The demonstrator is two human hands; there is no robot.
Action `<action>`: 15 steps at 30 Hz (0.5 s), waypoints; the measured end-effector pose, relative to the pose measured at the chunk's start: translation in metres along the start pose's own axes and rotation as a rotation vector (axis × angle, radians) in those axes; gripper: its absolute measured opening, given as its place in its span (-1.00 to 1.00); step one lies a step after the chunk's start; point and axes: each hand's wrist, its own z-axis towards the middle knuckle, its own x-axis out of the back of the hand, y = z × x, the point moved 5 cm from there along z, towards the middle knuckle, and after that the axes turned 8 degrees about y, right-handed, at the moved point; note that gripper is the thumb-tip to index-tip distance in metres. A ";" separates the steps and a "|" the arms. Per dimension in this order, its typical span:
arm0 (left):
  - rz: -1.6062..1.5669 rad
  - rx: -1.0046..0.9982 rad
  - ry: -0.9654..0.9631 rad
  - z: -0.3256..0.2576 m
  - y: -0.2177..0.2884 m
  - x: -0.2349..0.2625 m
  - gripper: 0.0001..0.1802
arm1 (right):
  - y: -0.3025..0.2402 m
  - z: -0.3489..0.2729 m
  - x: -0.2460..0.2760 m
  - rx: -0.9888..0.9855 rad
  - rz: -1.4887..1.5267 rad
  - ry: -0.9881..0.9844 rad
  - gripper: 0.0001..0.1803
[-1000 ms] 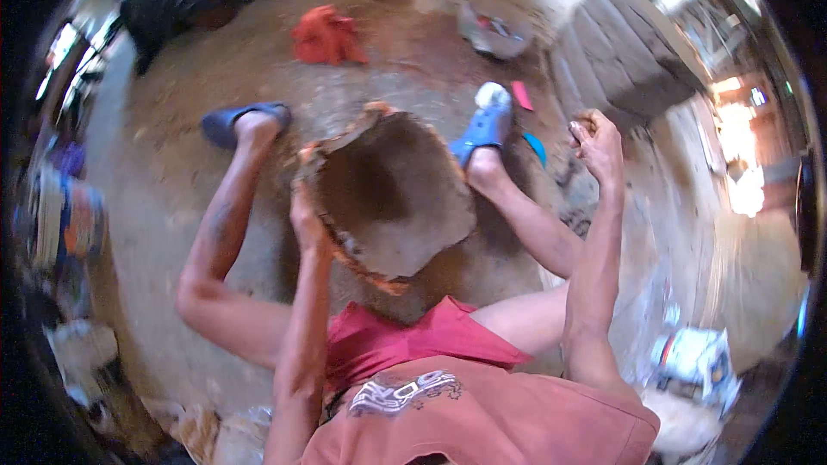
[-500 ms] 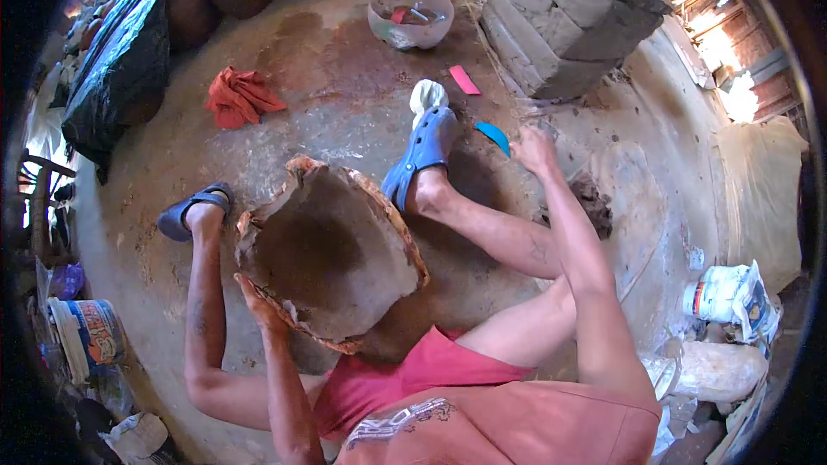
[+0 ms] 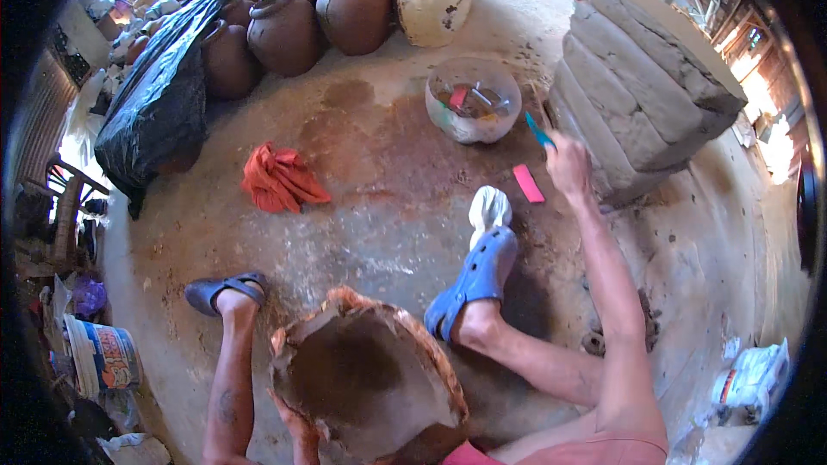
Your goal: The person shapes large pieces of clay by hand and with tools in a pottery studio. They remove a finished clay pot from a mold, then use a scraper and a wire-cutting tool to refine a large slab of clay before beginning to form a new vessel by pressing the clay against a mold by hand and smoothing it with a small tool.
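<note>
A rough-rimmed clay pot (image 3: 370, 370), dark inside with a ragged orange-brown edge, rests between my legs. My left hand (image 3: 297, 422) grips its near left side, with the fingertips partly hidden against the wall. Out ahead on my right, my right hand (image 3: 568, 165) is closed on a teal scraper (image 3: 538, 131), whose blade points away from me. Just left of the scraper stands a clear plastic bowl (image 3: 474, 131), with a red piece and a pale stick in murky liquid. A pink flat strip (image 3: 528, 183) lies on the floor below my right hand.
Large grey clay slabs (image 3: 637, 103) are stacked at the right. Rows of brown pots (image 3: 353, 10) fill the back, beside a cream pot (image 3: 433, 2) and black plastic sheeting (image 3: 159, 112). A red cloth (image 3: 280, 179) and a white cloth (image 3: 488, 209) lie on the floor.
My view has tilted up, showing more pots at the back. My right hand has taken up the teal scraper from the floor and carried it forward, toward the plastic bowl.
</note>
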 end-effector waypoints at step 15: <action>-0.011 0.173 0.155 -0.001 0.004 -0.024 -0.18 | -0.038 0.147 -0.217 -0.253 -0.431 -0.579 -0.57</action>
